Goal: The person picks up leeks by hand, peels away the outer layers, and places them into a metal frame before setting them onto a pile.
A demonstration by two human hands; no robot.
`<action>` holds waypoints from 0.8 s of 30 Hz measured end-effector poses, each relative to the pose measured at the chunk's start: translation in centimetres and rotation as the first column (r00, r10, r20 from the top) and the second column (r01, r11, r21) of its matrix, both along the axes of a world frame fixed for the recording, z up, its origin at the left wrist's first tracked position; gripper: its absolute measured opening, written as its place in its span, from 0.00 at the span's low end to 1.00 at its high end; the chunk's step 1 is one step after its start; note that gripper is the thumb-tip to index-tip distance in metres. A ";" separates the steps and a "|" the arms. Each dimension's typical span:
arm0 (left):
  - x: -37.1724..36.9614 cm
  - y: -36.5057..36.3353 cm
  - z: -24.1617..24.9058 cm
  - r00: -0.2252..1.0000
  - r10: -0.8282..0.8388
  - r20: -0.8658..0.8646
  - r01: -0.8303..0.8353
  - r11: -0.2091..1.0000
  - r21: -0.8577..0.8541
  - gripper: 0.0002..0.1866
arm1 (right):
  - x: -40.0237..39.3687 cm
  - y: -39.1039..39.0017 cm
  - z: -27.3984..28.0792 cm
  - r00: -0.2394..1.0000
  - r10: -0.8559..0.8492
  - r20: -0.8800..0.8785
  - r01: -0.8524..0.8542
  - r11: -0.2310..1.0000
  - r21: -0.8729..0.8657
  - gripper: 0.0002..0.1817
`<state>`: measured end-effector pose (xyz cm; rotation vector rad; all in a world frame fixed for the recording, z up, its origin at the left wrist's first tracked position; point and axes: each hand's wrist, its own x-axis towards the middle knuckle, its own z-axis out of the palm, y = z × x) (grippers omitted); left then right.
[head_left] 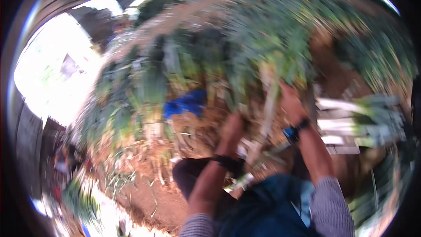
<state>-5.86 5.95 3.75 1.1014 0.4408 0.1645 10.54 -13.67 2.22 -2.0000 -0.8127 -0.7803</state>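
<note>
And here we are in the head view, everything smeared by blur, with two bare hands at work low among the leeks. The right hand [291,101] is up beside one long pale leek [268,109], and that's our leek: it slants between the two hands, its leafy end up by the heap of green leaves [272,30], its pale end down toward the lap. Touching, or just beside it? Too smeared to call, and I cannot tell whether those fingers are wrapped round it. Over to the left hand [232,127], lower and on the other side of that stalk, near the brown litter [206,127]; its fingers are lost in blur, so I cannot tell its grip either.

Onto the wrists: a dark band [227,162] on the left, a watch [290,132] on the right (a bright blue face, but any lettering on it is too blurred to read). Just beyond the left hand, a crumpled blue thing [186,104] sits against the leeks, cloth or bag, I cannot say. Out past the right forearm, a bundle of white-stalked leeks [335,125] lies sideways, leaves pointing away from the person.
</note>
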 end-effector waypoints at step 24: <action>-23.3 14.8 5.2 0.967 0.082 -0.243 -0.078 0.997 0.023 0.24 | 12.8 -5.2 0.8 0.743 0.480 -0.466 0.531 0.000 0.847 0.11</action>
